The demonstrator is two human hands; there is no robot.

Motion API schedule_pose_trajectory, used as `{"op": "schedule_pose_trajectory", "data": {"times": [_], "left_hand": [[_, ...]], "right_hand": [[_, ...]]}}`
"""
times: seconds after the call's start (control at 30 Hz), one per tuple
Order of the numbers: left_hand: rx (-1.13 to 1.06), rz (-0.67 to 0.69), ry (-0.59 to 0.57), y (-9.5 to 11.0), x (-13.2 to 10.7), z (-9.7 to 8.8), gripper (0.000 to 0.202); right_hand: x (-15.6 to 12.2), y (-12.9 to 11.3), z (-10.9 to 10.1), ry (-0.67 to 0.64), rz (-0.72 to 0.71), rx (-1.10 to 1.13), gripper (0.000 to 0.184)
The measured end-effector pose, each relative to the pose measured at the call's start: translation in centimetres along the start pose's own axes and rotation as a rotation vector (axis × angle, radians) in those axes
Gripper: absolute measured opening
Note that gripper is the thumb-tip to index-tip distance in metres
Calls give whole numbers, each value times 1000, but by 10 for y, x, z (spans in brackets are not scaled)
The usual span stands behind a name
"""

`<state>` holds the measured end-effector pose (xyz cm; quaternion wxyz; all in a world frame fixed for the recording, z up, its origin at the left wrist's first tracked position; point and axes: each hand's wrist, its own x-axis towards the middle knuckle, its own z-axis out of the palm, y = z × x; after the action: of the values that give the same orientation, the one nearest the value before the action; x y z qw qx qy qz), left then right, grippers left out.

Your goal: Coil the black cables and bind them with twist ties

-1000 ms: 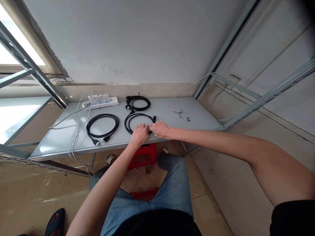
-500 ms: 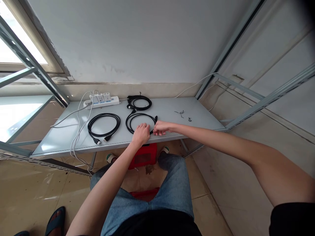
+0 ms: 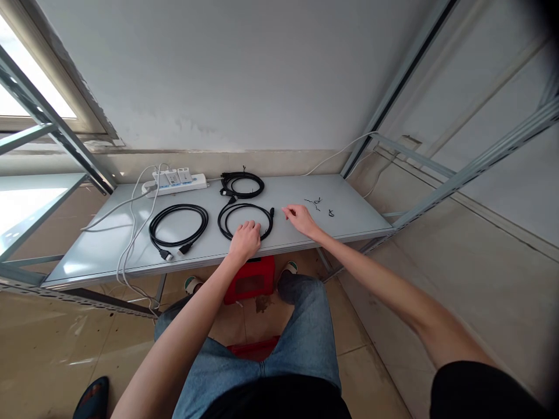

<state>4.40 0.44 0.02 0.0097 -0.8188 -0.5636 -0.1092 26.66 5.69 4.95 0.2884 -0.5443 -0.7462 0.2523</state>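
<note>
My left hand (image 3: pixel 245 240) rests, fingers curled, on the near edge of a coiled black cable (image 3: pixel 244 220) lying on the grey metal shelf (image 3: pixel 109 247). My right hand (image 3: pixel 300 217) hovers to the right of that coil, fingers loosely apart and holding nothing, a short way from some small black wire ties (image 3: pixel 318 202). A second black coil (image 3: pixel 178 225) lies to the left with its plugs toward me. A third, smaller coil (image 3: pixel 242 184) lies at the back.
A white power strip (image 3: pixel 177 180) with white leads trailing over the shelf's front edge sits at the back left. Metal rack uprights stand at both sides. Under the shelf is a red stool (image 3: pixel 251 281); my jeans-clad legs are below.
My right hand has let go of the middle coil's plug end and moved right toward the wire ties. My left hand stays on the coil.
</note>
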Motion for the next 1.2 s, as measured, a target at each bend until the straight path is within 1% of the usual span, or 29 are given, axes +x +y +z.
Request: {"op": "schedule_pose_trajectory", "data": {"times": [0.07,0.1,0.13,0.2,0.27,0.33,0.43,0.47,0.6,0.63,0.7,0.73,0.8,0.83,0.87,0.9,0.93,1.0,1.03,1.07,1.13,1.17,1.2], "left_hand": [[3,0,-2,0,0,-1,27],[8,-1,-3,1,-1,-1,27],[15,-5,-3,1,-1,-2,27],[32,-9,-2,0,0,-1,26],[45,-6,-5,-1,0,0,26],[54,-3,-9,-1,1,0,25],[64,-6,-13,0,0,-1,25],[68,-8,-10,0,0,-2,25],[78,-1,3,1,-1,-3,26],[81,4,9,1,-1,-3,26],[89,12,19,0,-1,-1,27],[93,14,25,0,-1,-1,28],[100,14,32,0,-2,0,28],[105,15,35,-1,-2,1,28],[111,15,38,-1,-2,1,28],[116,17,40,-1,-2,1,29],[120,18,40,-1,-2,1,29],[125,17,37,-1,-2,1,30],[125,16,32,-1,-2,1,30],[123,13,27,-1,-2,1,30],[117,7,20,-1,-2,0,30],[111,4,20,0,-2,0,30],[106,4,22,0,-2,0,29]], "right_hand": [[-1,14,12,72,48,230,36],[-2,21,17,91,69,322,37],[-1,27,22,105,87,384,39],[-1,36,27,132,126,419,44],[-1,39,29,153,156,376,51],[-2,38,29,159,136,339,53],[-3,34,29,137,43,347,42],[-4,33,29,131,33,340,40],[-3,36,29,119,97,244,49],[-2,37,29,117,101,240,48],[-1,40,30,112,73,271,34],[0,40,31,114,49,285,34],[1,40,32,156,10,265,51],[1,40,32,192,2,226,52],[2,40,32,228,11,173,44],[2,41,31,254,37,117,32],[3,42,28,262,78,63,27],[6,49,20,243,172,-36,44],[8,53,15,234,206,-82,50],[10,58,8,232,216,-126,49],[14,71,-5,258,166,-202,32],[16,77,-11,286,130,-234,27],[18,84,-16,321,106,-264,36]]}}
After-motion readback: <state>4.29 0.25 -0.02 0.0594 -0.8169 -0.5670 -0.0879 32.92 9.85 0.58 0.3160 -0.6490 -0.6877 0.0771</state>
